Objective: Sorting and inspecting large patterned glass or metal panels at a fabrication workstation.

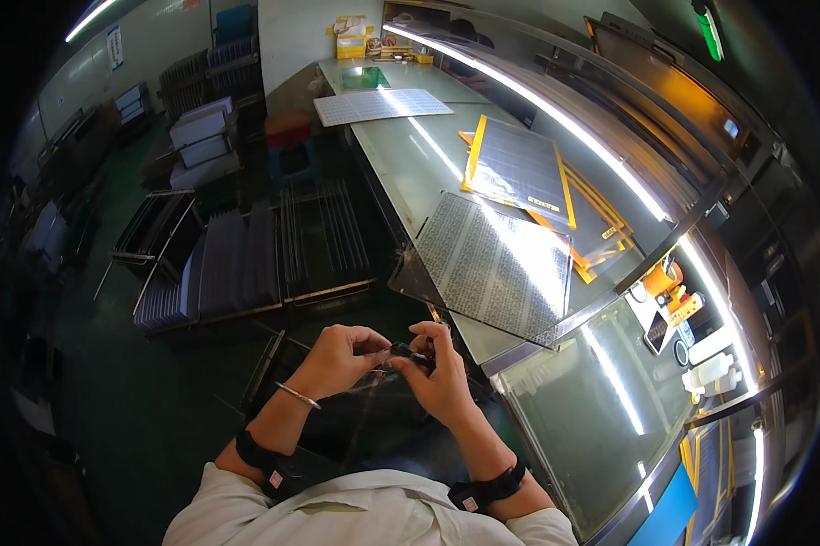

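Observation:
Close in front of my body, my left hand (344,359) and my right hand (435,378) meet over a small dark object (401,349). The fingers of both are closed on it in a pinch, and its kind is too small and dark to make out. Something thin and clear, perhaps film, glints just below the fingertips. To the right, past my right hand, a patterned grey sheet (492,255) lies on the glass-topped table (387,155), its near corner overhanging the edge. A silver bangle (297,395) sits on my left wrist, and black straps circle both forearms.
Yellow-framed dark panels (524,173) are stacked behind the grey sheet. A pale perforated board (383,106) lies farther back. At left, racks of upright dark panels (237,259) stand on the floor near a stool (289,141). White bottles (708,371) and orange tape rolls (662,277) are at right.

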Demonstrator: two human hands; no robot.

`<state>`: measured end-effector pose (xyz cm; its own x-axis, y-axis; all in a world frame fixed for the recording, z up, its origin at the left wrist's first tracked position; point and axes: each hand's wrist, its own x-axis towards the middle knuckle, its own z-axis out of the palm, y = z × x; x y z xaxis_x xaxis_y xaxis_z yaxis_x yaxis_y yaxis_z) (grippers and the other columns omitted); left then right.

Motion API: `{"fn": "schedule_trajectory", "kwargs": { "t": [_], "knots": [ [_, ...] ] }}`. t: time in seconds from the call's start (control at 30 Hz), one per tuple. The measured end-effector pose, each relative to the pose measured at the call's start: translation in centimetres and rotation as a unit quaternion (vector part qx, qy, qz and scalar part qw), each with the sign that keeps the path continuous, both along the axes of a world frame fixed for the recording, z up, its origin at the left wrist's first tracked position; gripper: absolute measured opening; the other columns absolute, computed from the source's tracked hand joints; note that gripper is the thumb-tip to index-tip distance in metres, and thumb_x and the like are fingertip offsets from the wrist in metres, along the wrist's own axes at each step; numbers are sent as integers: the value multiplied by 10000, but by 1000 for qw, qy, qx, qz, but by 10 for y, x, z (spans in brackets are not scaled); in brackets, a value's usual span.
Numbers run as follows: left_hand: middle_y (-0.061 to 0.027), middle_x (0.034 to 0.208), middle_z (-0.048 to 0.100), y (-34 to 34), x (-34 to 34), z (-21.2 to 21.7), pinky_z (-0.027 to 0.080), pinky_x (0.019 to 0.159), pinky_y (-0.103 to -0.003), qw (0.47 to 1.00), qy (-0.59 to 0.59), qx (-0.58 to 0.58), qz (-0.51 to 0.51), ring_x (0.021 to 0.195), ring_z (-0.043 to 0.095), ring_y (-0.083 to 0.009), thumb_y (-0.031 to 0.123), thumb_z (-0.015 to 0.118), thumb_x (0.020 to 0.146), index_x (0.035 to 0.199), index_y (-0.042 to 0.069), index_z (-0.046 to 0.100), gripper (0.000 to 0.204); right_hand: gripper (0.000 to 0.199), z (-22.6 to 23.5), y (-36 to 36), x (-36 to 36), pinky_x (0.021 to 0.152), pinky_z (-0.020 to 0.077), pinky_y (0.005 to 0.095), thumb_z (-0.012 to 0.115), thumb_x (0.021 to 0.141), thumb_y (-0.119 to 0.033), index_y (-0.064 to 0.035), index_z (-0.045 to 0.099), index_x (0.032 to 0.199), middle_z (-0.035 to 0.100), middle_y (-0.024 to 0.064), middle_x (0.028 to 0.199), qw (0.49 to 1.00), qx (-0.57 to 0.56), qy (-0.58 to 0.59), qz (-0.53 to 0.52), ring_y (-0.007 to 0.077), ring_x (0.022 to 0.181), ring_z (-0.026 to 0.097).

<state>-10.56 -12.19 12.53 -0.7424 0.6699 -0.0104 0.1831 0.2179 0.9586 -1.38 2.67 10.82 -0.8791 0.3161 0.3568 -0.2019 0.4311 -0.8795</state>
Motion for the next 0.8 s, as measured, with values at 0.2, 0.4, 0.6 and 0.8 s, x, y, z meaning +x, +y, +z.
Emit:
{"fn": "schedule_trajectory", "kwargs": {
  "t": [0.2,0.4,0.6,0.8],
  "knots": [
    [-143,735,642,4,17,-2,471,583,-288,990,105,-78,-60,673,637,-167,130,595,839,963,-4,630,186,181,-11,1,-5,574,433,318,686,705,-50,-63,536,805,498,89,770,975,166,136,-54,237,644,527],
    [-222,678,591,13,40,-3,470,541,-373,976,201,-85,7,654,601,-378,106,550,843,785,-33,573,153,90,-16,-16,-15,549,353,215,621,795,-33,-47,533,803,478,-4,754,978,-143,110,-106,102,622,428],
    [-209,706,612,10,38,2,473,554,-359,974,192,-121,-1,665,624,-344,96,564,831,801,-37,603,142,93,-13,4,-11,413,261,181,543,902,-163,-78,536,866,528,-4,778,851,-514,35,-95,31,492,339],
    [-131,723,650,-17,19,30,488,616,-267,990,132,-54,5,660,643,-183,42,536,845,821,-62,609,130,128,-4,52,13,360,223,192,460,940,-179,-142,445,818,440,5,619,832,-544,59,-86,62,452,318]
  ]
}}
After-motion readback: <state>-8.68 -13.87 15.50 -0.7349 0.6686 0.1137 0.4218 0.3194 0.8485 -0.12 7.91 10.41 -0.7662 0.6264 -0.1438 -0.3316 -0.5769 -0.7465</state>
